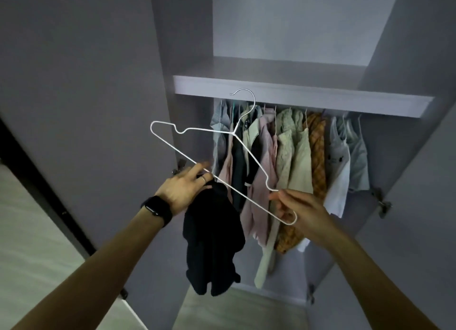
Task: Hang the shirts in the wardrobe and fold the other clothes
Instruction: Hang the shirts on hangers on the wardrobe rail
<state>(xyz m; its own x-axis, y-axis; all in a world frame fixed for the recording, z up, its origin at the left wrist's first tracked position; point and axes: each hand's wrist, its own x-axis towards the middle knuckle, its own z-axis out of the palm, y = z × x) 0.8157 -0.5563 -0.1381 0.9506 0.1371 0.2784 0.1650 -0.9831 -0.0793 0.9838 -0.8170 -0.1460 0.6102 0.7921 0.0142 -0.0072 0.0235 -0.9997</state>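
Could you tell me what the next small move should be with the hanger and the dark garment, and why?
Probably feed one end of the white wire hanger into the black garment. The hanger is bare, held tilted by the right hand at one end, while the left hand holds both its lower bar and the bunched, dangling garment, so nothing is on it yet.

Rail under the shelf (303, 100) is packed, hanging clothes (291, 156) shoulder to shoulder across the middle of the frame. Only real opening I can spot is far left, between the grey garment (218, 132) and the wardrobe's side wall (190, 132), and it's narrow, I think. Lower center below the hems is open. Upper center above the shelf is wide open.
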